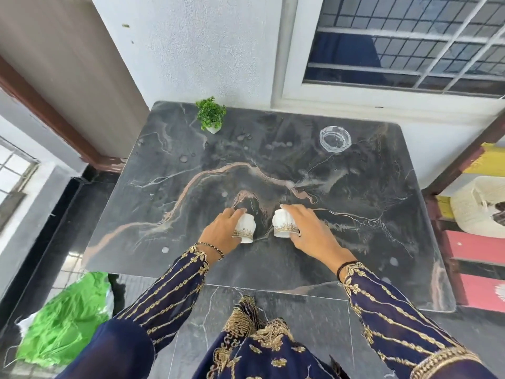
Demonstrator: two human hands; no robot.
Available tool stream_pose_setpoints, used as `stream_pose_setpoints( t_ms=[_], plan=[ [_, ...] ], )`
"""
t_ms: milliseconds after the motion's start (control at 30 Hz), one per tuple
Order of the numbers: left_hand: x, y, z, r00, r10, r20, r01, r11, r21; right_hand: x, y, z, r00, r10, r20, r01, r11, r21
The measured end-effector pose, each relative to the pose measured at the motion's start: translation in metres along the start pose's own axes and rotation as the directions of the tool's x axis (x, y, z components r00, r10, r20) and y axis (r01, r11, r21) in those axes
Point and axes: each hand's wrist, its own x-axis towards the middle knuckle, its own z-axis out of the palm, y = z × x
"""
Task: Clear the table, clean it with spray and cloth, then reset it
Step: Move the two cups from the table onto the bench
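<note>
A dark marble table (355, 255) fills the middle of the view. Two white cups with gold bands stand near its centre. My left hand (221, 232) grips the left cup (246, 228) from its left side. Around the right cup (284, 225) curl the fingers of my right hand (311, 231), which reaches in from the right. The cups stand a little apart. A small green plant in a white pot (211, 114) sits at the far left of the table. At the far right lies a clear glass ashtray (335, 139). Water-like spots mark the tabletop.
A white wall and a barred window (410, 42) rise behind the table. A green plastic bag (65, 321) lies on the floor at the lower left. Coloured steps and a white sack (478, 206) are on the right.
</note>
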Motion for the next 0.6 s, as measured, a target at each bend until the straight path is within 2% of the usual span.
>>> stream_pose_setpoints(
  t_ms=[100, 267, 333, 467, 600],
  plan=[
    [0.007, 0.002, 0.001, 0.998, -0.03, -0.05, 0.028, 0.999, -0.037, 0.003, -0.002, 0.002, 0.999, 0.046, -0.028, -0.046, 0.999, 0.023],
    [0.026, 0.011, -0.004, 0.985, -0.17, -0.012, 0.167, 0.977, -0.131, 0.0, 0.0, -0.003, 0.981, 0.194, -0.026, -0.186, 0.965, 0.186],
    [0.035, 0.019, -0.004, 0.983, -0.186, 0.007, 0.184, 0.966, -0.181, -0.005, 0.006, -0.008, 0.965, 0.257, -0.055, -0.235, 0.936, 0.261],
    [0.05, 0.044, -0.003, 0.991, -0.126, 0.035, 0.13, 0.96, -0.247, -0.019, 0.029, -0.021, 0.919, 0.384, -0.085, -0.314, 0.846, 0.432],
    [0.067, 0.086, -0.003, 0.996, -0.039, 0.074, 0.054, 0.974, -0.221, -0.033, 0.063, -0.037, 0.875, 0.469, -0.116, -0.351, 0.783, 0.513]
  ],
)
